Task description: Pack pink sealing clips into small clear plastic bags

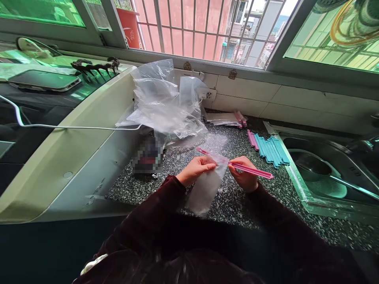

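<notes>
Both my hands are over the speckled counter with a small translucent plastic bag [205,191] between them. My left hand [199,169] pinches the bag near its upper edge, thumb on top. A short piece of pink strip [202,150] sticks out beyond the fingers of that hand. At the bag's upper right corner, my right hand [244,173] grips a long pink plastic strip [251,169], which points out to the right. Whether the two pink pieces are one strip cannot be made out, as the bag and fingers cover the middle.
A heap of clear plastic bags [168,104] lies behind my hands, beside a blurred dark object [148,156]. Flat bags with pink strips [225,118] lie near the wall. Pink strips [252,140] and several teal strips [271,150] lie left of the sink [299,185]. A white cable [89,127] crosses at left.
</notes>
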Tool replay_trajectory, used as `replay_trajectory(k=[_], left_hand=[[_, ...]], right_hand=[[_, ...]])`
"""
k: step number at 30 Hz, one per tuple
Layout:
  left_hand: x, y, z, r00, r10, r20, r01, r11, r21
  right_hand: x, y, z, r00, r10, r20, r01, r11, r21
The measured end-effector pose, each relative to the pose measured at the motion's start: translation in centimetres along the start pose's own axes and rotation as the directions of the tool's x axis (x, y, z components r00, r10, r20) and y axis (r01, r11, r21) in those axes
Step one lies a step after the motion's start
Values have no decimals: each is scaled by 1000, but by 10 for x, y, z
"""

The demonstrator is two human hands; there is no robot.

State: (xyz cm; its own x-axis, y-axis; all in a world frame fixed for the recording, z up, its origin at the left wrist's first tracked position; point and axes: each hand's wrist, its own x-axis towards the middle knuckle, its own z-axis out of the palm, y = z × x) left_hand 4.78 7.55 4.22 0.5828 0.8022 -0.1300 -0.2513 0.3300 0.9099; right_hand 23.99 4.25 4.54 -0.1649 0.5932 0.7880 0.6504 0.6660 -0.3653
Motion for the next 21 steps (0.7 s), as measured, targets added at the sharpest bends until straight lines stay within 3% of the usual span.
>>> replay_trajectory(k=[7, 21], left_hand=[[0, 3, -1, 999, 1, 48, -3, 1000, 28], [3, 2, -5, 996, -29, -80, 16, 988, -156]], right_hand=[[0, -2, -1, 1000, -8, -3, 8, 1000, 28], [-6, 1, 5, 998, 19, 57, -20, 1000, 13]])
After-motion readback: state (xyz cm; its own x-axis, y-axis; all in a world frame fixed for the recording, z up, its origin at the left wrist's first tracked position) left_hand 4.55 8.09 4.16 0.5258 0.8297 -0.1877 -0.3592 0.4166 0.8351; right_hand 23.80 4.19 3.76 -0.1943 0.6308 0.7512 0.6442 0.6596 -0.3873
